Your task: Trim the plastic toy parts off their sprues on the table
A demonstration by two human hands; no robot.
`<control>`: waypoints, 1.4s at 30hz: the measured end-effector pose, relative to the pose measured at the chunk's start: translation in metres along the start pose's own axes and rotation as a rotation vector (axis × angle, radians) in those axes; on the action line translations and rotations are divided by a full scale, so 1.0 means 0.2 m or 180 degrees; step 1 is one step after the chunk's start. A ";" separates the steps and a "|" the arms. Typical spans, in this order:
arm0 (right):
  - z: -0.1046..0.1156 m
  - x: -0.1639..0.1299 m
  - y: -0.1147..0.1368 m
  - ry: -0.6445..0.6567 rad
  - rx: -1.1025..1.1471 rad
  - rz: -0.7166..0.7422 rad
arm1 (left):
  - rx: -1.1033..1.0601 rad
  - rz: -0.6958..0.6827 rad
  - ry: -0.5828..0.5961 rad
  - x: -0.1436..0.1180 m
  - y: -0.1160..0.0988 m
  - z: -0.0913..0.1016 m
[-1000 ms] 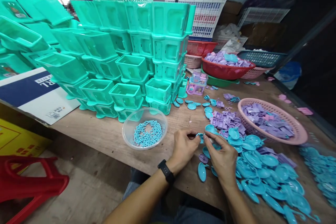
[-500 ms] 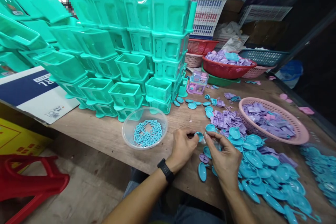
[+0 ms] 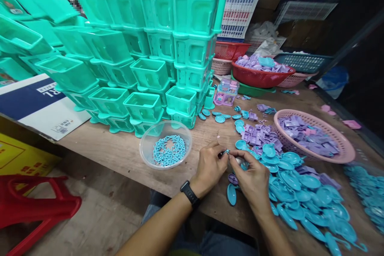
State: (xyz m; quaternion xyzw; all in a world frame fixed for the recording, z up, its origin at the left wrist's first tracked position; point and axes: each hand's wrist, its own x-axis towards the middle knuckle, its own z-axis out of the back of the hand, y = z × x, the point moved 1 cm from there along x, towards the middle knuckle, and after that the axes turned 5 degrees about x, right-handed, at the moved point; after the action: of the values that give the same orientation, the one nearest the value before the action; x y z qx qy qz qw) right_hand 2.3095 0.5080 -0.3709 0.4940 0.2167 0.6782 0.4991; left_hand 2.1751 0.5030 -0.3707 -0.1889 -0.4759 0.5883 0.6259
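Note:
A small turquoise plastic piece (image 3: pixel 227 151) is pinched between the fingertips of both hands, mostly hidden by them. My left hand (image 3: pixel 209 166), with a black watch on its wrist, closes thumb and forefinger on its left side. From the right, my right hand (image 3: pixel 252 175) pinches against the same piece. Beneath the right hand, a purple wheel-like part (image 3: pixel 233 179) and a turquoise oval dish (image 3: pixel 231 195) lie on the table. A heap of turquoise pan-like parts (image 3: pixel 309 197) spreads beside the right hand. Left of my hands stands a clear bowl (image 3: pixel 144 153) holding small turquoise links (image 3: pixel 169 150).
Stacked turquoise bins (image 3: pixel 150 106) rise at the back left. A pink basket (image 3: pixel 345 150) of purple parts stands at right, with loose purple parts (image 3: pixel 261 138) before it. Red basin (image 3: pixel 261 76) and toy case (image 3: pixel 226 92) sit behind. A red stool (image 3: pixel 39 200) is lower left.
The right hand has shifted slightly left, and the two hands' fingertips have come together. The turquoise piece, plainer before, is now mostly covered by fingers.

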 end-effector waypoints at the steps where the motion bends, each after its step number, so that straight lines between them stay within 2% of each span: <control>1: 0.00 0.00 0.00 -0.0022 0.0000 -0.0040 | 0.0018 -0.0027 0.0004 0.00 0.00 0.00; 15: -0.01 0.00 -0.01 -0.0071 -0.0023 -0.0143 | 0.0194 0.0023 0.0051 0.00 0.00 0.00; 18: 0.00 0.01 -0.01 -0.0034 -0.0046 -0.0117 | 0.0404 -0.0152 0.0136 0.00 0.01 0.01; 23: 0.00 0.04 0.02 0.0073 -0.0166 0.0096 | 0.1109 -0.0807 0.0559 0.00 0.04 0.02; 27: 0.00 0.04 0.03 0.0165 -0.0234 0.0203 | 0.1358 -0.1139 0.0748 -0.01 0.05 0.01; 29: -0.01 0.03 0.02 0.0213 -0.0254 0.0212 | 0.1350 -0.1185 0.0824 -0.02 0.05 0.00; 32: 0.00 0.04 0.00 0.0272 -0.0267 0.0236 | 0.1241 -0.0988 0.0814 -0.02 0.04 0.00; 36: 0.06 0.12 -0.03 0.0069 -0.0436 0.0322 | 0.0531 -0.0801 0.0796 0.09 0.01 -0.01; 39: 0.16 0.20 -0.07 -0.0046 -0.0764 0.0372 | 0.0111 -0.0761 0.0830 0.24 0.01 -0.05; 42: 0.25 0.26 -0.13 -0.0133 -0.1116 0.0392 | -0.0019 -0.0678 0.0983 0.40 0.05 -0.12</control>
State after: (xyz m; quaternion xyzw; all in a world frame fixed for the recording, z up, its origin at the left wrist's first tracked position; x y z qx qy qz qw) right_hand 2.3658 0.5556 -0.3471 0.4257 0.0542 0.7244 0.5395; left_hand 2.1772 0.5861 -0.3594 -0.2273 -0.3932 0.4813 0.7497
